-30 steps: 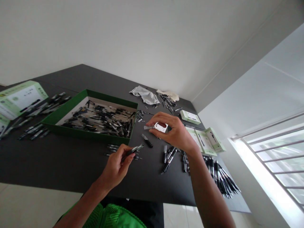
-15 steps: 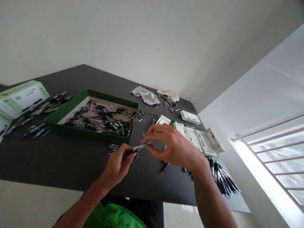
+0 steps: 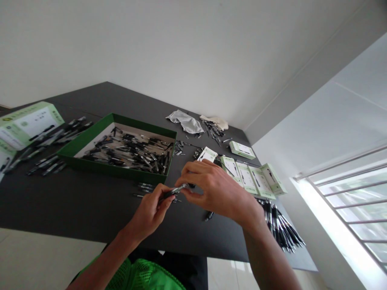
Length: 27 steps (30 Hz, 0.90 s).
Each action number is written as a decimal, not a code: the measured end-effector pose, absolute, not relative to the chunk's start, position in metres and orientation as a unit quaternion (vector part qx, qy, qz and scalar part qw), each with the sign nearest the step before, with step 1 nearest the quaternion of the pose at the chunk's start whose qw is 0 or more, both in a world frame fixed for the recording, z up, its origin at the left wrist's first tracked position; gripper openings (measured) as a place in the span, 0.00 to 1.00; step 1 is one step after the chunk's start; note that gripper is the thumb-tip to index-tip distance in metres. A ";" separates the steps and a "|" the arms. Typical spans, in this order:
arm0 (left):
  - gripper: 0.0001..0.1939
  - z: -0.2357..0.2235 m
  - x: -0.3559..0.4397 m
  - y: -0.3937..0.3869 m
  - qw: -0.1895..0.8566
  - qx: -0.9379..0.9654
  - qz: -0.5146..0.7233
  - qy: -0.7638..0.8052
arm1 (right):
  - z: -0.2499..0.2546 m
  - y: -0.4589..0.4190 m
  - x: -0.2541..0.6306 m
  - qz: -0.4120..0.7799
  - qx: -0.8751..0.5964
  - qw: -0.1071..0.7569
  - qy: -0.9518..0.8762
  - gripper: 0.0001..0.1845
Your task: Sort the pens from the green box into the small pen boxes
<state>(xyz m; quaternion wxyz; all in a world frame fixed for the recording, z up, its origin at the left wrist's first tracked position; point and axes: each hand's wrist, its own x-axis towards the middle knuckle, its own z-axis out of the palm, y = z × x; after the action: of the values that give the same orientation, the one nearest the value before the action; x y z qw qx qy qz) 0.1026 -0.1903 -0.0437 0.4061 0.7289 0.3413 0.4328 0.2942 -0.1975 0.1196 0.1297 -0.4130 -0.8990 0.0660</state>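
My left hand (image 3: 152, 207) is closed around a black-and-clear pen (image 3: 175, 191), which tilts up toward the right over the table. At the pen's far end is my right hand (image 3: 208, 187), its thumb and fingers curled in round the tip; a small dark piece shows between them, too small to name. Several pens (image 3: 145, 186) lie on the table just behind my left hand. Beneath my right hand another pen (image 3: 209, 216) is partly hidden.
A green open box (image 3: 111, 171) full of loose pens stands at the left on the dark table (image 3: 90, 209). Green-and-white pen boxes (image 3: 248, 177) lie at the right, near a fanned pile of pens (image 3: 282, 229). Farther back are a grey cloth (image 3: 186, 121) and more pens (image 3: 213, 131).
My right hand has moved slightly left and its fingers have closed in on the pen's end. My left hand stays nearly in place, still holding the pen.
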 end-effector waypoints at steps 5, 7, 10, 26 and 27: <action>0.09 -0.045 0.102 -0.189 0.376 0.767 0.410 0.319 | 0.113 -0.194 0.291 0.068 -0.401 0.103 -0.908 0.04; 0.10 -0.046 0.103 -0.188 0.356 0.774 0.417 0.316 | 0.112 -0.193 0.290 0.067 -0.394 0.101 -0.911 0.05; 0.09 -0.047 0.103 -0.188 0.326 0.774 0.438 0.322 | 0.111 -0.192 0.288 0.070 -0.385 0.102 -0.914 0.06; 0.10 -0.049 0.101 -0.190 0.280 0.782 0.471 0.297 | 0.097 -0.186 0.291 0.118 -0.337 0.190 -0.914 0.09; 0.10 -0.048 0.101 -0.190 0.278 0.778 0.478 0.297 | 0.094 -0.187 0.291 0.122 -0.340 0.203 -0.910 0.09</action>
<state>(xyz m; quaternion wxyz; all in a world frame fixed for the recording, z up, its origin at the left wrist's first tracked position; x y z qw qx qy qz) 0.1013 -0.1897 -0.0483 0.2780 0.7784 0.2968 0.4782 0.2907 -0.1865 0.0945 0.2033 -0.3400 -0.9101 0.1219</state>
